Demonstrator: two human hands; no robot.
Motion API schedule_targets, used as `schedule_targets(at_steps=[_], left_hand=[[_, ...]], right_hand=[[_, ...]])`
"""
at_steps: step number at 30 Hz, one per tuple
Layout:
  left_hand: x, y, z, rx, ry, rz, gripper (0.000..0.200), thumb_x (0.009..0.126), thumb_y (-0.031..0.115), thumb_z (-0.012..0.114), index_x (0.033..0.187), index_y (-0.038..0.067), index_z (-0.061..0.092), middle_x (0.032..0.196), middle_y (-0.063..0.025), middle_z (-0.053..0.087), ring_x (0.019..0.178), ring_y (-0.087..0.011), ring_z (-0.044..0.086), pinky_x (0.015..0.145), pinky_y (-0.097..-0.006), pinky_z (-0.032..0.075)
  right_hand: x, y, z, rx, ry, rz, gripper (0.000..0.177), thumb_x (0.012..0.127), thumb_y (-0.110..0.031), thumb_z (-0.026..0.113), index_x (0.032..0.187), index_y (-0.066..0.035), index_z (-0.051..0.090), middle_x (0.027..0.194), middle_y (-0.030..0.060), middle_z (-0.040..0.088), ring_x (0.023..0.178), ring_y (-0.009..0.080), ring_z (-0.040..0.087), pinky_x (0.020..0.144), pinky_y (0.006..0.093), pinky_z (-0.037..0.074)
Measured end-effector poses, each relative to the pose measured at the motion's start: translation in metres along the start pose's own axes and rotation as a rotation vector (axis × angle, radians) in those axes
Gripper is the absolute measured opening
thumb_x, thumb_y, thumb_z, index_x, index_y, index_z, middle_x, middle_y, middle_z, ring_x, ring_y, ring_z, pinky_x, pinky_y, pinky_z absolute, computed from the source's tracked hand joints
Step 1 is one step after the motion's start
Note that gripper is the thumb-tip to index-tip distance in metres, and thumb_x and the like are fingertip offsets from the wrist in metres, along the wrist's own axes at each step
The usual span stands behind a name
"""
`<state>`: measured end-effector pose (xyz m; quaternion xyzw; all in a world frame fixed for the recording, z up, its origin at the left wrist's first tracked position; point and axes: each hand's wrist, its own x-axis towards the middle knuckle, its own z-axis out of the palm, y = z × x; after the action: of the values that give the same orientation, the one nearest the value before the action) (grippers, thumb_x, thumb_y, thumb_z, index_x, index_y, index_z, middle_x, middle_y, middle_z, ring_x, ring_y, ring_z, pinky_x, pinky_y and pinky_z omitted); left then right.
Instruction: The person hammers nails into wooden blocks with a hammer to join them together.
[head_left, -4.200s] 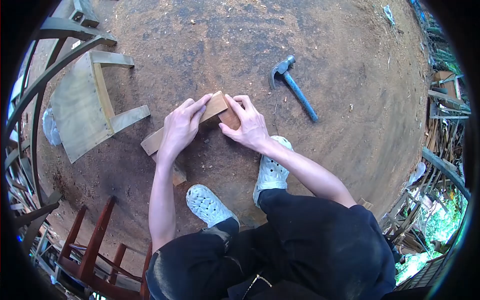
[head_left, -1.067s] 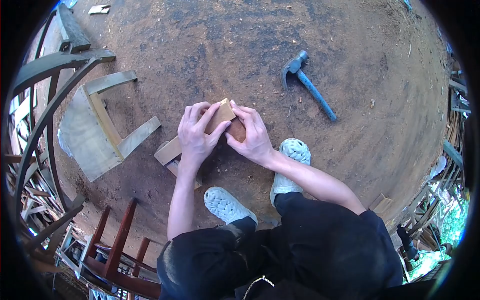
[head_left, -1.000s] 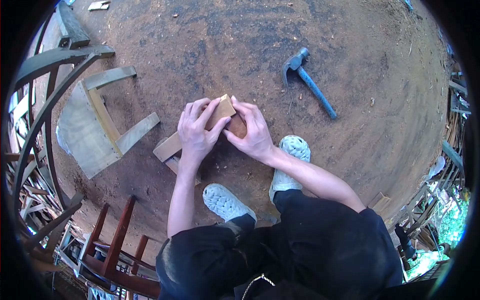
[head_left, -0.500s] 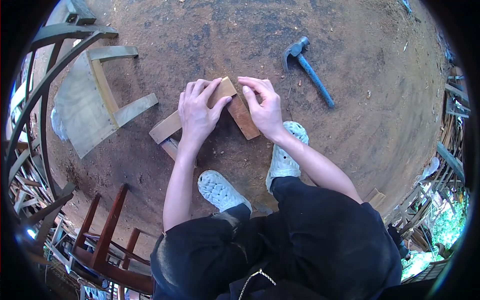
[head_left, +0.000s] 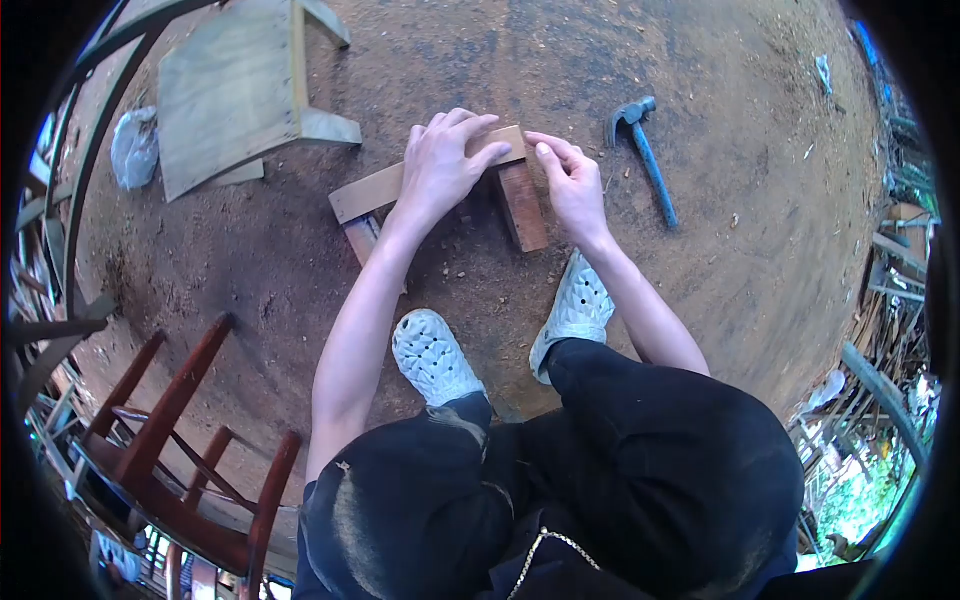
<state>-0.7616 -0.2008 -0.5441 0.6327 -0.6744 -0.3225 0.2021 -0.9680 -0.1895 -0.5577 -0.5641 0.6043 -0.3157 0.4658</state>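
A three-sided wooden frame lies on the ground before me: a long pale board [head_left: 370, 193] with two shorter legs, the reddish right leg [head_left: 522, 208] and the left leg [head_left: 363, 236], pointing toward me. My left hand [head_left: 440, 165] straddles the long board near its middle, fingers past the far edge and thumb on the near side. Just beyond the board's right end, my right hand [head_left: 574, 190] has thumb and forefinger pinched together; anything between them is too small to make out. A claw hammer [head_left: 648, 165] with a blue handle lies to the right of that hand.
An unfinished wooden chair seat [head_left: 235, 90] stands at the upper left beside a clear plastic bag [head_left: 135, 148]. Dark red upturned chair legs [head_left: 175, 400] rise at lower left. My white clogs [head_left: 435, 357] are planted close to the frame. Scrap wood [head_left: 880, 290] is piled along the right edge.
The view has shifted, and the wooden frame now appears turned and further right. My left thumb has come away from the board's near edge a little. My right hand stays pinched by the board's end.
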Motion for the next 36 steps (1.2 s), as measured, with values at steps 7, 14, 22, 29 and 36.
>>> schedule_targets(at_steps=[7, 14, 22, 29, 36], left_hand=[[0.002, 0.001, 0.006, -0.132, 0.039, -0.12, 0.032, 0.095, 0.04, 0.073, 0.112, 0.015, 0.082, 0.114, -0.0073, 0.074, 0.11, -0.0271, 0.07, 0.096, -0.0435, 0.052], [-0.003, 0.014, 0.03, -0.078, 0.235, -0.116, 0.022, 0.094, 0.033, 0.075, 0.105, 0.016, 0.083, 0.106, -0.0039, 0.074, 0.109, -0.0243, 0.068, 0.095, -0.0423, 0.047], [-0.003, 0.01, 0.038, -0.088, 0.284, -0.063, 0.017, 0.095, 0.029, 0.072, 0.103, 0.017, 0.082, 0.103, -0.0006, 0.073, 0.106, -0.0202, 0.064, 0.092, -0.0399, 0.039], [-0.002, 0.008, 0.039, -0.032, 0.261, -0.045, 0.017, 0.096, 0.029, 0.071, 0.106, 0.019, 0.082, 0.099, -0.0009, 0.068, 0.102, -0.0212, 0.062, 0.089, -0.0406, 0.039], [-0.002, 0.012, 0.035, 0.029, 0.229, -0.039, 0.019, 0.098, 0.03, 0.068, 0.107, 0.018, 0.081, 0.103, -0.0053, 0.068, 0.107, -0.0276, 0.062, 0.09, -0.0456, 0.044]], right_hand=[[-0.008, -0.006, 0.014, 0.051, 0.052, 0.034, 0.027, 0.099, -0.018, 0.074, 0.121, -0.002, 0.077, 0.112, 0.0142, 0.079, 0.104, 0.0185, 0.072, 0.092, 0.0333, 0.057], [-0.005, 0.001, 0.027, 0.272, 0.116, 0.204, 0.028, 0.097, -0.017, 0.079, 0.118, 0.0, 0.078, 0.105, 0.0073, 0.08, 0.093, 0.01, 0.071, 0.084, 0.0265, 0.057], [-0.004, 0.007, 0.028, 0.332, 0.147, 0.178, 0.024, 0.096, -0.015, 0.08, 0.114, 0.001, 0.079, 0.105, 0.0071, 0.079, 0.094, 0.0103, 0.071, 0.086, 0.0267, 0.057], [-0.004, 0.004, 0.026, 0.344, 0.122, 0.184, 0.024, 0.096, -0.014, 0.08, 0.115, 0.001, 0.078, 0.106, 0.0075, 0.079, 0.093, 0.0097, 0.07, 0.086, 0.0271, 0.057], [-0.001, 0.022, 0.027, 0.348, 0.086, 0.158, 0.033, 0.098, -0.014, 0.077, 0.126, 0.003, 0.075, 0.118, 0.0133, 0.078, 0.108, 0.0159, 0.071, 0.097, 0.0301, 0.055]])
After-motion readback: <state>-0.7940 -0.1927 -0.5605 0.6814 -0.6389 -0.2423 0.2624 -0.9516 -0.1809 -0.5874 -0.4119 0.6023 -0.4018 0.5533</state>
